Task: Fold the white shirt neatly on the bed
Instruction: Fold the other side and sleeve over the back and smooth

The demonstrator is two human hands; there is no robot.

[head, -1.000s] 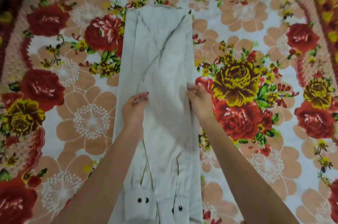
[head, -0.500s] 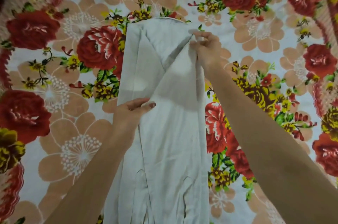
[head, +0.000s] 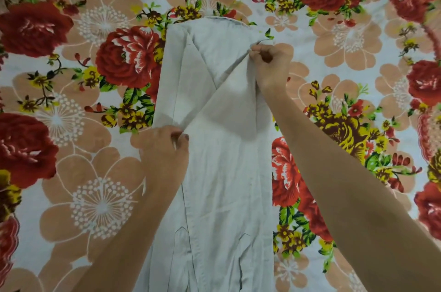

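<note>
The white shirt lies lengthwise on the flower-print bedsheet, already folded into a long narrow strip that runs from the near edge of the view up to a curved end at the far side. Both of the person's hands are on it.

The right hand is curled closed at the shirt's right edge, close below that curved far end. Its thumb and fingers pinch a corner of the upper cloth layer, and a taut ridge of fabric runs from this pinch down and across toward the other hand. Just beneath the pinch the cloth is shadowed by the hand and forearm.

The left hand sits at the shirt's left edge, nearer the person than the right-hand pinch and diagonally across the strip from it. Its fingers are drawn together, with the thumb against the fingertips, and they nip the cloth at the point where the diagonal layer meets the left edge. Beyond this grip a flat folded panel runs up the left side to the far end.

Below the left-hand grip, toward the person, two pointed seam lines show on the shirt, one on each side of the strip.
</note>
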